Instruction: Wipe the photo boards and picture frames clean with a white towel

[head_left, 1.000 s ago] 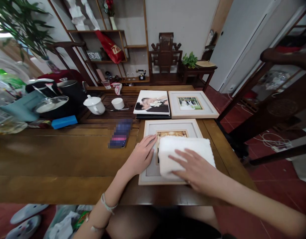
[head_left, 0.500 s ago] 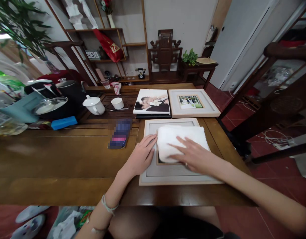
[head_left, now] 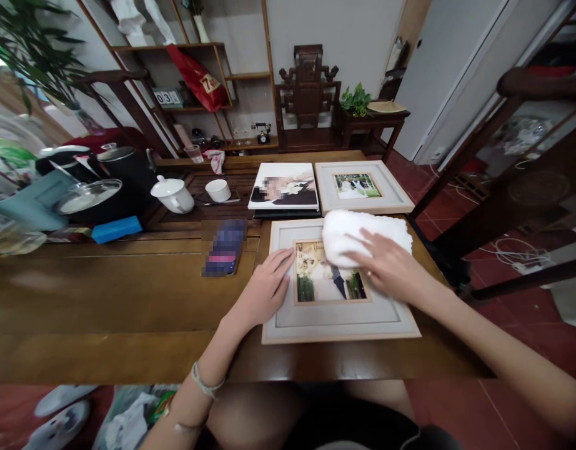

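A picture frame (head_left: 288, 322) with a pale wide border lies flat on the wooden table in front of me, a photo (head_left: 323, 284) in its middle. My left hand (head_left: 268, 284) rests open on the frame's left side, fingertips at the photo's left edge. A folded white cloth (head_left: 342, 228) covers the frame's upper right part and a corner of the photo. My right hand (head_left: 391, 265) lies open on top of the cloth, fingers spread and pressing on it.
Behind the frame lie a photo panel (head_left: 288, 187) and a second frame (head_left: 395, 194). A phone (head_left: 225, 250) is to the left. Farther left stand a white lidded cup (head_left: 173, 195), a small white bowl (head_left: 217, 190), a blue block (head_left: 117, 229) and a dark pot (head_left: 122, 165).
My right hand has slid the white cloth up and to the right, uncovering most of the photo. My left hand stays on the frame. The view has shifted slightly.
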`<state>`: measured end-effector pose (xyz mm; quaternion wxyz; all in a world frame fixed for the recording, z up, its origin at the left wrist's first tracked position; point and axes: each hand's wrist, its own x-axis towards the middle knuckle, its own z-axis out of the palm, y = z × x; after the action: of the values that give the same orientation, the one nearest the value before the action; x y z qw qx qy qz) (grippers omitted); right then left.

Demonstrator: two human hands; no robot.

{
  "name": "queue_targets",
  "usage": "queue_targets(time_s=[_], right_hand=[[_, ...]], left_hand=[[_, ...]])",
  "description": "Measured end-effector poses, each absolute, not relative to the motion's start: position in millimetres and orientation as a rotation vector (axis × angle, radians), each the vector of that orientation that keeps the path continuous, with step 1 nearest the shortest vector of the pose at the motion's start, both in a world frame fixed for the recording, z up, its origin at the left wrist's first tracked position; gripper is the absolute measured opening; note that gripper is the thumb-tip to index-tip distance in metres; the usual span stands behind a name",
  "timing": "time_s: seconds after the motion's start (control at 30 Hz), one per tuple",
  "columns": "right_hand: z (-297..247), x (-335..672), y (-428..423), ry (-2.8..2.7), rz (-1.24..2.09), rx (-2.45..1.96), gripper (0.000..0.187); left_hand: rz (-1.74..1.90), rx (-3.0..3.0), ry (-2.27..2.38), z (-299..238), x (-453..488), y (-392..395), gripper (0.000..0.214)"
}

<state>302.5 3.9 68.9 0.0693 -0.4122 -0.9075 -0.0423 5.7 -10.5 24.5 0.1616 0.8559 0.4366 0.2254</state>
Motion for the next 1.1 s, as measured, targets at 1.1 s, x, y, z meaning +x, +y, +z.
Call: queue_targets(time_s=[1.1], right_hand=[[63.8, 287.7, 33.1, -2.735, -0.289, -1.377, 0.063]], left_hand=[[0.647, 2.458, 1.228, 24.4, 5.0, -10.5, 0.048]])
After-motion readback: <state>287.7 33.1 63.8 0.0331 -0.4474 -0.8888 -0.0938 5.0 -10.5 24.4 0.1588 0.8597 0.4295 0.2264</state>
